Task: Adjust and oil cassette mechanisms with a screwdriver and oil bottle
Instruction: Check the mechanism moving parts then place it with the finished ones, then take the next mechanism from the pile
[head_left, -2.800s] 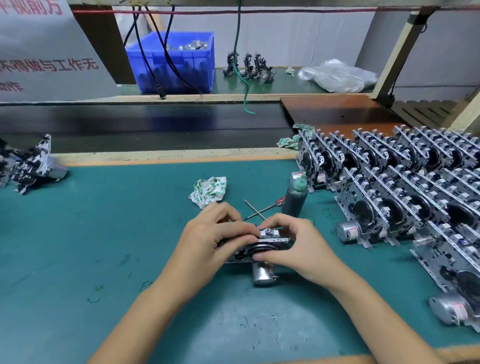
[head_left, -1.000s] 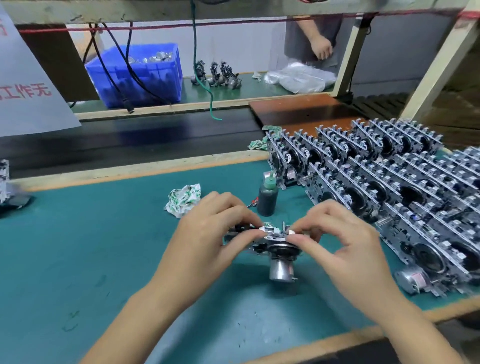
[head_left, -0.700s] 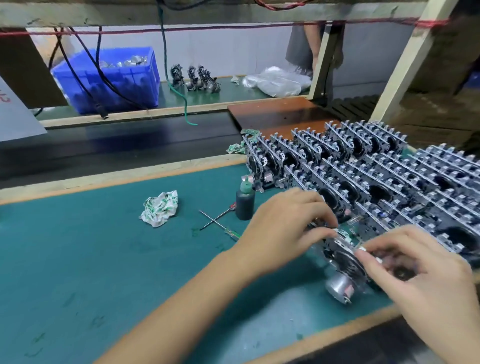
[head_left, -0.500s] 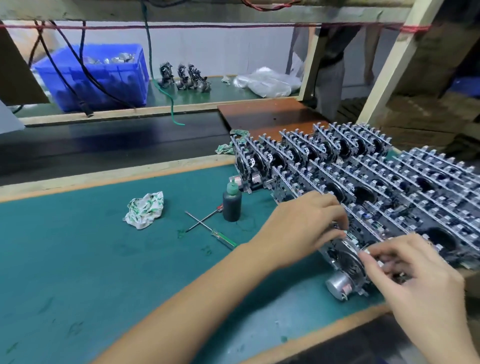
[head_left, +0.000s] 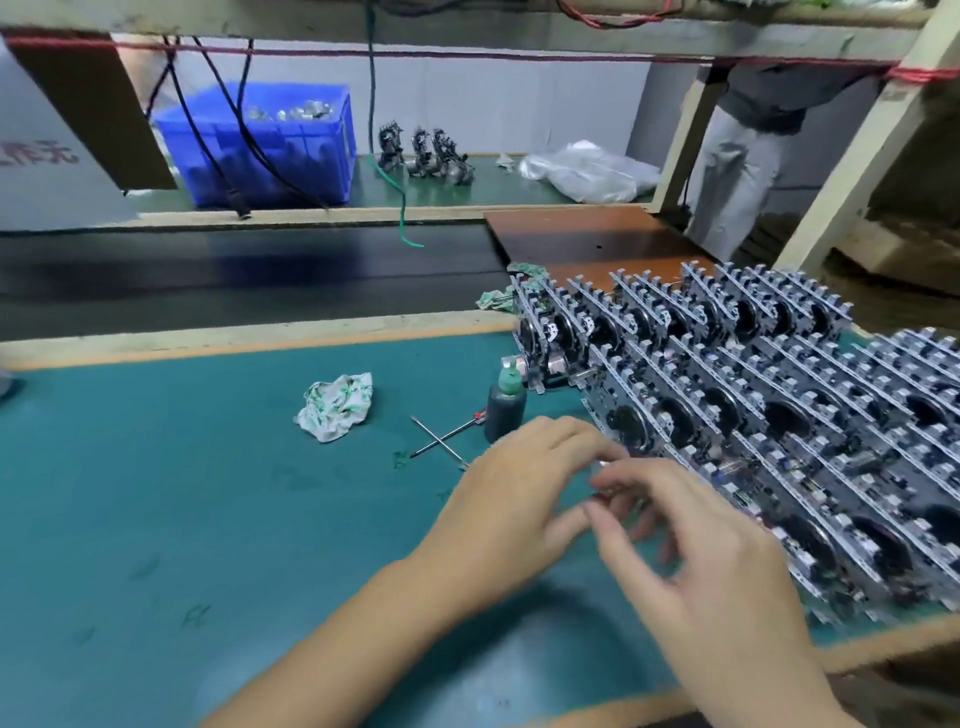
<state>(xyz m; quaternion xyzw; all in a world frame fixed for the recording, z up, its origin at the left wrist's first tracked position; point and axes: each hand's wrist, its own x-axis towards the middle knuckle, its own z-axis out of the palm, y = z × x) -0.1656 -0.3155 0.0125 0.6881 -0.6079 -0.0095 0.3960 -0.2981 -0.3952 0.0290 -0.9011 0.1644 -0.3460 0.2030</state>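
Observation:
My left hand (head_left: 519, 499) and my right hand (head_left: 717, 561) hover close together over the teal mat (head_left: 208, 519), at the front left corner of the rows of cassette mechanisms (head_left: 753, 415). Both hands are motion-blurred. A small shiny blur sits at my left fingertips; I cannot tell if they hold it. My right fingers are spread and loosely bent with mat showing between them. The dark oil bottle (head_left: 505, 413) with a green cap stands just beyond my left hand. Two thin screwdrivers (head_left: 441, 441) lie crossed on the mat to its left.
A crumpled green-and-white cloth (head_left: 337, 405) lies left of the screwdrivers. Behind the mat runs a dark conveyor belt (head_left: 234, 270), with a blue bin (head_left: 291, 150), several mechanisms (head_left: 426, 156) and a plastic bag (head_left: 587, 171) beyond. A person (head_left: 748, 156) stands at the back right.
Both hands carried the mechanism from the mat's middle to the front of the rows on the right, then drew back to the left. The mechanism is no longer visible in them.

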